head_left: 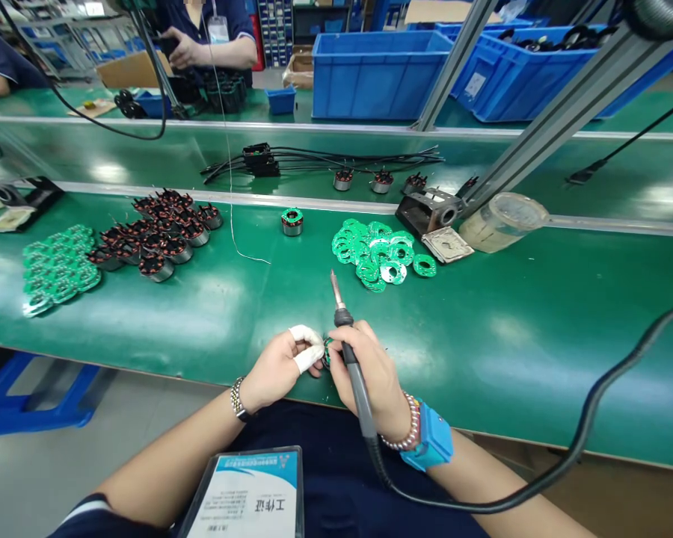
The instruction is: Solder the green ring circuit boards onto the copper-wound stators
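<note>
My left hand (277,368), with white coverings on thumb and forefinger, pinches a small round green circuit board (327,354) near the bench's front edge. The fingers hide most of that piece, so I cannot tell whether a wound motor stator is under it. My right hand (375,373) is closed around a soldering iron (360,392), whose tip points up and away from me, and its fingertips also reach the board. Beyond the iron's tip lies a loose pile of green ring-shaped circuit boards (370,250). One stator with a green board on top (292,222) stands farther back.
At left are several copper-wound stators (157,265) and a slab of joined green boards (61,269). A soldering iron stand (434,213) and a plastic tub (502,223) sit back right. Solder wire (232,224) hangs down. The iron's cable (586,418) crosses my right forearm. A co-worker (218,52) is opposite.
</note>
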Motion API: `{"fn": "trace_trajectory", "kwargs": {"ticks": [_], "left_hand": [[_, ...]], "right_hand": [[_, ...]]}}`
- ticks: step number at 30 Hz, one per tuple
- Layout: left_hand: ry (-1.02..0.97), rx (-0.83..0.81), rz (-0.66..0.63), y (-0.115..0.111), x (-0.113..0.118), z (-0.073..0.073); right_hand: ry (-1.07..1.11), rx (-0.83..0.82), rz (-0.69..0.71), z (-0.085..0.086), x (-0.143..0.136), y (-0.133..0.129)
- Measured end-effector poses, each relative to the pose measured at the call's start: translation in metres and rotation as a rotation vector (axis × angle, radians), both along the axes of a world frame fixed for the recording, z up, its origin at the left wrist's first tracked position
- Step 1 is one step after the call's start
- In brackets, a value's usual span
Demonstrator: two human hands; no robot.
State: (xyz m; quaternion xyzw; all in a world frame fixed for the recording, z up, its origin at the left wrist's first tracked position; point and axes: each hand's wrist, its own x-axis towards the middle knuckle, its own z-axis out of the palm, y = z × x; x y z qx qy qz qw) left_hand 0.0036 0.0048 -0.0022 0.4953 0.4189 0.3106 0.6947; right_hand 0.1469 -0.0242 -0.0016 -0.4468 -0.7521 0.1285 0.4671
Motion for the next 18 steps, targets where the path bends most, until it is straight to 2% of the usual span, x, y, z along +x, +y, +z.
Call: {"fn": "trace_trajectory", "kwargs": {"ticks": [4, 9, 13, 18], "left_hand": [[0.014, 0.007, 0.030, 0.000, 0.001, 0.002], [0.050, -0.043, 0.002, 0.004, 0.000, 0.003], [0.075, -0.059, -0.006, 0.006, 0.001, 0.004], [0.096, -0.054, -0.007, 0.007, 0.001, 0.004]], "right_hand": [[-0.040, 0.059, 0.012, -0.002, 0.000, -0.001], [0.050, -0.039, -0.056, 0.014, 0.020, -0.005], [0.089, -0.076, 0.020, 0.028, 0.039, -0.014], [0.094, -0.063, 0.108, 0.036, 0.051, -0.022]]}}
